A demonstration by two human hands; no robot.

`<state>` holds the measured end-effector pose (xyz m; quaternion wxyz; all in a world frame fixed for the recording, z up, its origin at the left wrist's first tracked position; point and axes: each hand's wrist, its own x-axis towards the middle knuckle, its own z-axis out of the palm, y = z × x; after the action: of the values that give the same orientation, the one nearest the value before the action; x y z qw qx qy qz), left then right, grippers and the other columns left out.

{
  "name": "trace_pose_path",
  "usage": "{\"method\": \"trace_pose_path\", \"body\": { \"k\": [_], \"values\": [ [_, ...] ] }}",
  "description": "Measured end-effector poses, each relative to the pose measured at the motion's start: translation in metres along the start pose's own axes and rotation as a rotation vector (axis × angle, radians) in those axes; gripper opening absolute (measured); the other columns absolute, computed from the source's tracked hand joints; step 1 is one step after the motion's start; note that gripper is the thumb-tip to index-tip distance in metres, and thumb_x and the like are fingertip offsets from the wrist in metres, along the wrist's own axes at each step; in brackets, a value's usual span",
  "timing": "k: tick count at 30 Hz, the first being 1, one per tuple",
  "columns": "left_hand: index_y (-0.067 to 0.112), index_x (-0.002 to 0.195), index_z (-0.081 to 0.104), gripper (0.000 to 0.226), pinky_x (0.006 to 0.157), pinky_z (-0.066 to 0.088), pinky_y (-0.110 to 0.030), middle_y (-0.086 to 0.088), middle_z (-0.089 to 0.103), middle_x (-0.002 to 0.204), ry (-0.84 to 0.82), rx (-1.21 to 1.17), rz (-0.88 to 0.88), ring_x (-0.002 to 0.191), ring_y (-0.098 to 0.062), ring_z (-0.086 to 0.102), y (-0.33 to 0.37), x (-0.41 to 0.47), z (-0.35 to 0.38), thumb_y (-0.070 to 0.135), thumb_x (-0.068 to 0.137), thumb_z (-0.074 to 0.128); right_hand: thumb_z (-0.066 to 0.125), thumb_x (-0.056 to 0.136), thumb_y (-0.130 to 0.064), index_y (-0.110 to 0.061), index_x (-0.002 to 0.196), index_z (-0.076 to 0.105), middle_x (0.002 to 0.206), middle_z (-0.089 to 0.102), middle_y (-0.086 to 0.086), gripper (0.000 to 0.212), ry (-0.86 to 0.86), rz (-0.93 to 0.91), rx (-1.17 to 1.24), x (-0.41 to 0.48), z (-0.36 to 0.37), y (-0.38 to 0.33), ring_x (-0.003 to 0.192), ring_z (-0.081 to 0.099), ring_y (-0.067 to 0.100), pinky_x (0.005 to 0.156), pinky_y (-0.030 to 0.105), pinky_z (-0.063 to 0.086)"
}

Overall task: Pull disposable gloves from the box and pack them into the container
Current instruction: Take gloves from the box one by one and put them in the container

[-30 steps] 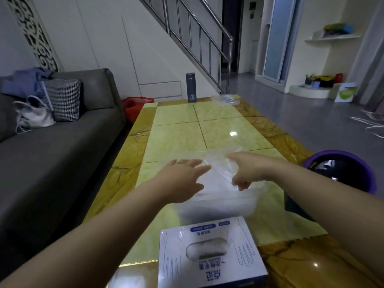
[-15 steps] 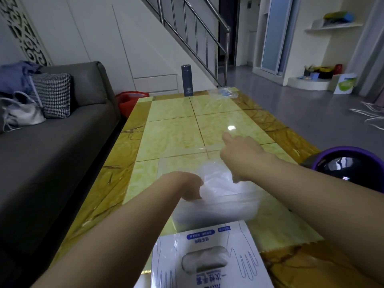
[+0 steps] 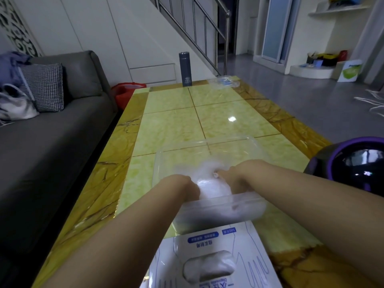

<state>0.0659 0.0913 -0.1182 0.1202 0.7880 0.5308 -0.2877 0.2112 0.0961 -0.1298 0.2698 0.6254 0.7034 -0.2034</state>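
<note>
Head view: both my hands are down inside the container (image 3: 207, 142), a clear, thin-walled tub on the bench (image 3: 176, 121). The gloves (image 3: 209, 183) lie in its near half as a cloudy white wad, between my two hands and touching both.

My left hand (image 3: 180, 186) sits at the wad's left edge with its knuckles up and its fingers turned down out of sight, so I cannot tell whether it grips the film or only presses on it. My right hand (image 3: 234, 175) comes in from the right with its fingers bent onto the top of the wad and one fingertip (image 3: 216, 174) showing. It looks like tucking, but I cannot tell whether it pinches.

The box (image 3: 207, 256) stands just on the near side of the container, close to its wall or touching it. A tuft (image 3: 208, 267) of the next glove puffs out of its slot. Well beyond the container, at the far end of the bench, stands a flask (image 3: 185, 68). A sofa (image 3: 52, 142) runs along to the container's left, and a purple bin (image 3: 357, 163) is on the floor to its right.

I judge the gloves to be nearly weightless, limp, slick film that springs back up, so they need flat pressure from above. The next one is best pinched at the tuft and drawn slowly. The box looks light and may lift with the pull, so one hand should steady it. The tub looks flimsy and could skid on the glossy bench.
</note>
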Motion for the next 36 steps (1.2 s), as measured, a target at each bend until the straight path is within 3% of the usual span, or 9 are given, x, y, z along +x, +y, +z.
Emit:
{"method": "trace_pose_path", "body": {
  "k": [4, 8, 12, 16, 20, 23, 26, 31, 36],
  "values": [
    [0.002, 0.133, 0.048, 0.046, 0.088, 0.038, -0.031, -0.013, 0.051, 0.136, -0.02, -0.016, 0.109, 0.107, -0.024, 0.052, -0.001, -0.014, -0.009, 0.034, 0.101, 0.038, 0.072, 0.082, -0.033, -0.025, 0.153, 0.003, 0.153, 0.023, 0.012, 0.099, 0.002, -0.006, -0.011, 0.0, -0.001, -0.002, 0.128, 0.04, 0.032, 0.089, 0.035, 0.039],
    [0.009, 0.134, 0.052, 0.047, 0.105, 0.037, -0.034, -0.005, 0.054, 0.136, 0.155, -0.172, 0.173, 0.123, -0.021, 0.052, -0.023, -0.046, -0.023, 0.04, 0.099, 0.042, 0.074, 0.079, -0.034, -0.021, 0.149, 0.021, 0.151, 0.03, 0.006, 0.089, 0.004, -0.018, -0.001, -0.007, -0.002, -0.005, 0.128, 0.041, 0.029, 0.098, 0.037, 0.04],
    [0.015, 0.127, 0.061, 0.035, 0.102, 0.042, -0.028, 0.002, 0.06, 0.13, 0.376, -0.374, 0.206, 0.116, -0.013, 0.057, -0.051, -0.078, -0.021, 0.03, 0.098, 0.049, 0.068, 0.086, -0.032, -0.013, 0.144, 0.039, 0.147, 0.039, 0.005, 0.068, 0.109, -0.021, -0.108, -0.039, -0.009, -0.013, 0.13, 0.043, 0.026, 0.103, 0.034, 0.039],
    [0.023, 0.125, 0.061, 0.03, 0.08, 0.042, -0.014, 0.009, 0.063, 0.12, 0.624, -0.565, 0.22, 0.093, 0.001, 0.057, -0.061, -0.104, -0.001, 0.027, 0.097, 0.052, 0.059, 0.093, -0.026, -0.017, 0.137, 0.049, 0.142, 0.048, 0.002, 0.046, 0.376, -0.107, -0.12, -0.091, -0.025, -0.019, 0.128, 0.045, 0.022, 0.102, 0.033, 0.037],
    [0.028, 0.106, 0.064, 0.016, 0.061, 0.04, -0.006, 0.022, 0.058, 0.087, 0.776, -0.633, 0.21, 0.079, 0.008, 0.055, -0.056, -0.131, 0.036, 0.024, 0.095, 0.053, 0.06, 0.092, -0.027, -0.022, 0.112, 0.068, 0.105, 0.065, -0.011, 0.022, 0.776, -0.335, 0.047, -0.14, -0.011, -0.035, 0.083, 0.056, 0.0, 0.071, 0.015, 0.042],
    [0.028, 0.103, 0.065, 0.014, 0.066, 0.041, -0.005, 0.02, 0.059, 0.09, 0.711, -0.593, 0.257, 0.083, 0.002, 0.058, -0.043, -0.141, 0.068, 0.023, 0.094, 0.055, 0.058, 0.093, -0.025, -0.02, 0.107, 0.071, 0.09, 0.063, -0.014, 0.02, 0.594, -0.524, 0.065, -0.159, 0.028, -0.056, 0.071, 0.053, -0.004, 0.064, 0.007, 0.034],
    [0.03, 0.116, 0.064, 0.025, 0.091, 0.04, -0.022, 0.005, 0.053, 0.124, 0.514, -0.413, 0.297, 0.113, -0.011, 0.049, -0.027, -0.134, 0.102, 0.034, 0.093, 0.056, 0.05, 0.097, -0.026, -0.015, 0.102, 0.071, 0.096, 0.067, 0.002, 0.024, 0.409, -0.509, -0.053, -0.137, 0.074, -0.068, 0.085, 0.06, 0.02, 0.068, 0.026, 0.038],
    [0.03, 0.121, 0.061, 0.034, 0.112, 0.025, -0.044, -0.004, 0.017, 0.152, 0.323, -0.277, 0.228, 0.142, -0.024, 0.01, -0.005, -0.125, 0.139, 0.045, 0.096, 0.044, 0.051, 0.095, -0.029, -0.027, 0.106, 0.071, 0.089, 0.04, -0.007, 0.023, 0.481, -0.403, -0.059, -0.11, 0.105, -0.073, 0.082, 0.05, 0.02, 0.057, 0.028, 0.03],
    [0.02, 0.124, 0.055, 0.035, 0.115, 0.016, -0.038, -0.005, 0.008, 0.155, 0.337, -0.35, 0.244, 0.144, -0.022, -0.005, -0.003, -0.124, 0.144, 0.04, 0.097, 0.042, 0.062, 0.09, -0.029, -0.033, 0.111, 0.068, 0.091, 0.041, -0.006, 0.023, 0.517, -0.429, -0.087, -0.109, 0.096, -0.067, 0.08, 0.048, 0.019, 0.059, 0.029, 0.028]
  ]
}}
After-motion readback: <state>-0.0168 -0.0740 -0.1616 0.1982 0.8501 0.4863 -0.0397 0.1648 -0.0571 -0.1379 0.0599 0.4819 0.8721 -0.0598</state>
